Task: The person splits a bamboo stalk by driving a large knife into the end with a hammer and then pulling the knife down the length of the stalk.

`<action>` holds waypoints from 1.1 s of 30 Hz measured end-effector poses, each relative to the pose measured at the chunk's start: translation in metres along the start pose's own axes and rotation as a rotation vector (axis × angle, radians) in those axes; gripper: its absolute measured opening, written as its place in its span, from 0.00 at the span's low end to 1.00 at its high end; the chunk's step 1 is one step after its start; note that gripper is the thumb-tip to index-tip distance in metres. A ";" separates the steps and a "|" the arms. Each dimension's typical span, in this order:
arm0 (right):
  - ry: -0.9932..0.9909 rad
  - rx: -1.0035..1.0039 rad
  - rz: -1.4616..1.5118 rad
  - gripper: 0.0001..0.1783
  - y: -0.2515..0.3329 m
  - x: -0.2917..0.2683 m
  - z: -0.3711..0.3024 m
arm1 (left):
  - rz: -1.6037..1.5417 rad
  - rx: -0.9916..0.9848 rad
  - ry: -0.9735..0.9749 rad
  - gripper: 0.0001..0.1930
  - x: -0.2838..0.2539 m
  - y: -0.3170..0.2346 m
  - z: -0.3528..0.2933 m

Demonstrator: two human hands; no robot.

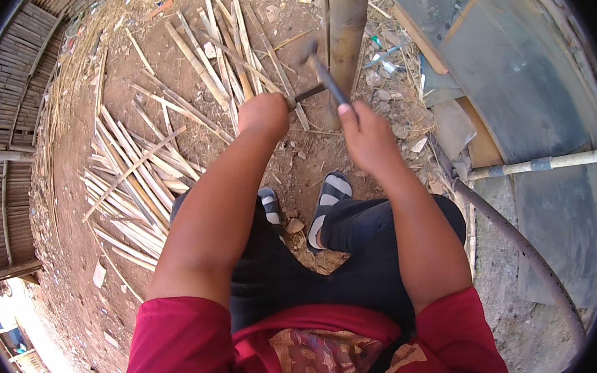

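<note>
My left hand is closed round the handle of a knife, its grip mostly hidden in my fist. The dark blade reaches rightward to the side of an upright bamboo pole; whether it has cut in, I cannot tell. In my right hand is a hammer, gripped low on its dark handle with the thumb along it. The hammer's blurred head is raised just beyond the blade, left of the pole.
Split bamboo strips lie in a loose heap at left, with more strips ahead. Grey sheets cover the right side, beside a dark curved pipe. My sandalled feet are below my hands. A bamboo wall stands far left.
</note>
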State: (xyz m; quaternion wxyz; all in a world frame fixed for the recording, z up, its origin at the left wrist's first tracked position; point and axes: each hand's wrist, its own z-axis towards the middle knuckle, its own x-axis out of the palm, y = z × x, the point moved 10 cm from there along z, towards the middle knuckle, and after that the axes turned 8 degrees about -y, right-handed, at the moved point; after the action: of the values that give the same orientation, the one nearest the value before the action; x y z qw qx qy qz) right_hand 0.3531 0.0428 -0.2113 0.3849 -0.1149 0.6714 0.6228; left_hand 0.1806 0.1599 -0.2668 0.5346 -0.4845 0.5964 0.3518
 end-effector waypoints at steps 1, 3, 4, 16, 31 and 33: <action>-0.020 -0.018 0.036 0.24 0.010 -0.011 -0.003 | -0.005 -0.005 -0.018 0.13 0.000 0.000 0.001; -0.068 -0.061 0.112 0.24 0.024 -0.029 -0.001 | -0.016 -0.007 -0.003 0.12 -0.001 0.004 -0.001; -0.052 -0.038 0.011 0.24 0.011 -0.024 -0.002 | -0.024 0.008 -0.001 0.12 -0.003 -0.001 0.000; -0.079 -0.048 -0.007 0.25 0.005 -0.024 -0.004 | -0.077 -0.018 0.099 0.17 -0.004 -0.006 -0.008; 0.020 0.036 -0.168 0.25 -0.044 0.020 -0.009 | -0.127 -0.039 0.103 0.14 0.023 0.006 0.000; 0.016 0.015 -0.096 0.25 -0.037 0.016 -0.005 | -0.115 -0.071 0.078 0.14 0.019 0.009 0.004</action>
State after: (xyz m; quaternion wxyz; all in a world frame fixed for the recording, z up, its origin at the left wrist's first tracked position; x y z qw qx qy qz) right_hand 0.3636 0.0360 -0.2501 0.4099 -0.1490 0.6727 0.5977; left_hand 0.1742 0.1627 -0.2875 0.5129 -0.5500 0.5749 0.3224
